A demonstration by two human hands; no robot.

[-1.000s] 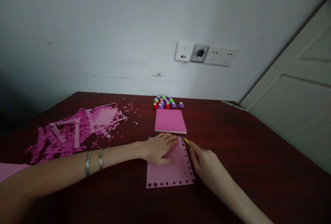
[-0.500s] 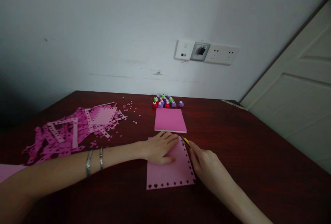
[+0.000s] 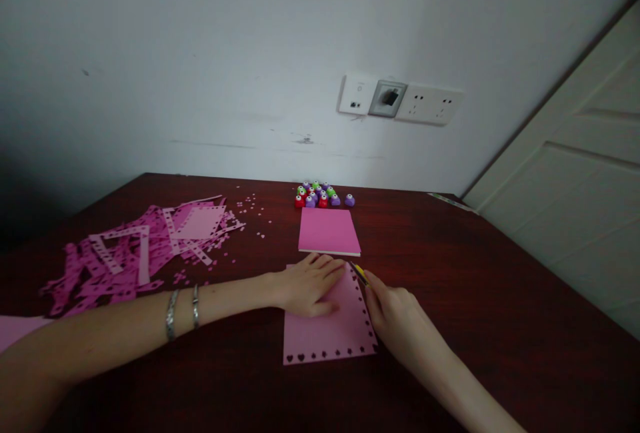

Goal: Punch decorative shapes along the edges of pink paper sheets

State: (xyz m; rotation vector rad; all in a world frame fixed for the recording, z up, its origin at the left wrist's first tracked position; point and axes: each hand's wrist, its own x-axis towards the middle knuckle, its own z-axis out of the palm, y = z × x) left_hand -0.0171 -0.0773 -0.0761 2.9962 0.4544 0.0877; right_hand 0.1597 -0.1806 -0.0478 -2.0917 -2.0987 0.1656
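Observation:
A pink sheet of paper [image 3: 320,340] lies on the dark wooden table, with small shapes, hearts among them, punched along its near and right edges. My left hand [image 3: 310,286] rests flat on its upper part, fingers stretched out. At the sheet's top right corner, my right hand [image 3: 397,313] is closed round a yellow utility knife [image 3: 361,274]. The knife's dark tip touches or hovers just over the paper; I cannot tell which. Just beyond the sheet sits a stack of brighter pink paper [image 3: 329,231].
Several red, purple and green craft punches [image 3: 317,194] cluster behind the stack. To the left spreads a heap of punched pink strips [image 3: 120,253] with tiny cut-outs [image 3: 247,206] around it. Another pink sheet [image 3: 17,328] shows at the left edge. The wall carries sockets [image 3: 429,105].
Hardly anything differs. Both hands and the knife keep their places at the sheet, and the view has shifted very slightly.

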